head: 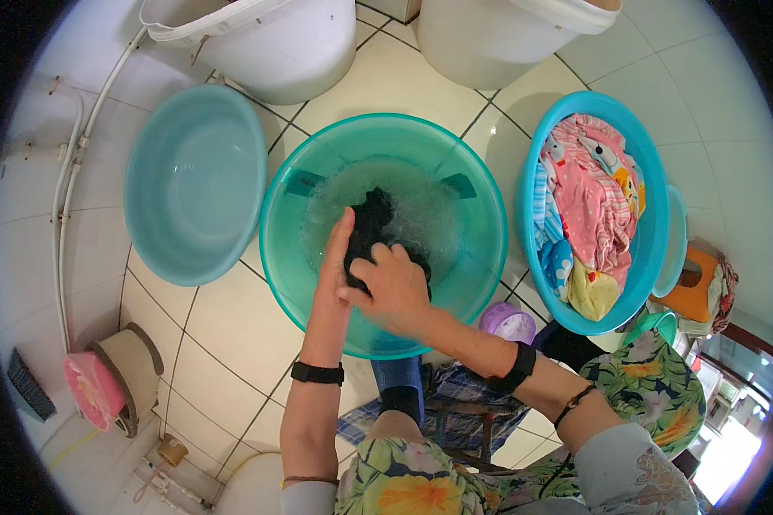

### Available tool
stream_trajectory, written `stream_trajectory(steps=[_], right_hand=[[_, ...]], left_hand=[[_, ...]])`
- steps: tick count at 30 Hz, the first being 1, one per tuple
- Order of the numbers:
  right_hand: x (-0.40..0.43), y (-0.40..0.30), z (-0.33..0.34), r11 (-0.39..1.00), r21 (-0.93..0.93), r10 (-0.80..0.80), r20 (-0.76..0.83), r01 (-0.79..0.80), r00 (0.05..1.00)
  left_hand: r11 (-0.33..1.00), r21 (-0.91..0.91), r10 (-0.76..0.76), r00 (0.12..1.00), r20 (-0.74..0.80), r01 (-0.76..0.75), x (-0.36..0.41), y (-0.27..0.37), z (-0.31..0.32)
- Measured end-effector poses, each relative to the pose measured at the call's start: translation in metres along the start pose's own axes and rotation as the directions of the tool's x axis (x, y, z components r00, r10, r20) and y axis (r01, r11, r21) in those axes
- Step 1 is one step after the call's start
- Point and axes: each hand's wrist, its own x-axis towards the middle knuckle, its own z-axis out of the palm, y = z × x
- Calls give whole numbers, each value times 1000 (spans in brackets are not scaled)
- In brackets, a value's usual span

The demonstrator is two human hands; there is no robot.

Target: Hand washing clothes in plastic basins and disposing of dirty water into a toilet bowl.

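In front of me a translucent green plastic basin (386, 122) stands on the tiled floor with sudsy water (431, 222) in it. A wet black cloth (375, 212) hangs over the water between my hands. My left hand (332, 264) holds it from the left, thumb pointing up along its edge; the other fingers are mostly hidden by the cloth. The fingers of my right hand (396, 283) are bent down onto the same cloth, close against my left hand. Part of the cloth shows beyond my right knuckles.
Left of the green basin stands a pale blue basin (196, 187). At right, a bright blue tub (528, 193) holds patterned pink, blue and yellow clothes (592, 193). Two white buckets (283, 58) (489, 51) stand beyond. A purple container (507, 322) sits near my right forearm.
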Motion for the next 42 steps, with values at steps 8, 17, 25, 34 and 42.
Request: stream_trajectory(steps=[8, 17, 25, 34, 42], right_hand=[[16, 6, 9, 979, -161, -160, -233, 124, 959], [27, 59, 0, 934, -3, 349, -193, -357, 917], [18, 52, -20, 878, -378, 340, 59, -294, 938], [74, 85, 41, 926, -130, 366, 87, -354, 927], [42, 5, 37, 928, 298, 265, -110, -222, 958]], left_hand=[[891, -338, -384, 901, -203, 303, 22, -10, -10], [924, 352, 16, 906, -422, 147, 22, 14, 5], [323, 946, 528, 833, -167, -14, 11, 25, -36], [789, 609, 253, 861, -442, 81, 15, 5, -42], [976, 49, -181, 913, -366, 213, 31, 4, -33]])
